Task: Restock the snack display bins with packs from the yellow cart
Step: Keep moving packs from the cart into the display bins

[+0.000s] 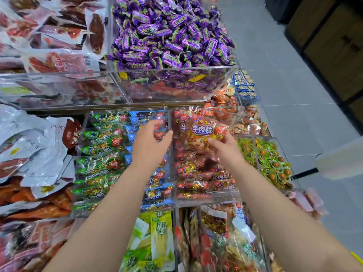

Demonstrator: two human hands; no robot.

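A tiered stand of clear snack display bins (121,104) fills the view, with purple sweets (169,32) heaped in the bin at 12 o'clock. Just off centre toward 3 o'clock, the bin of red beef-snack packs (206,197) is already well stocked. A person holds one more red pack (204,132) above its far end. The right hand (225,150) pinches the pack's lower edge from 4 o'clock. The left hand (151,144) hovers apart at 9 o'clock of the pack, fingers loose and holding nothing, over the divider beside the blue packs (157,193). The step in hand appears to be placing this pack. The next move likely calls for lowering it flat onto the pile and releasing it, perhaps steadied by the free hand. A yellow sliver (357,256) at the 4 o'clock corner may be the cart.
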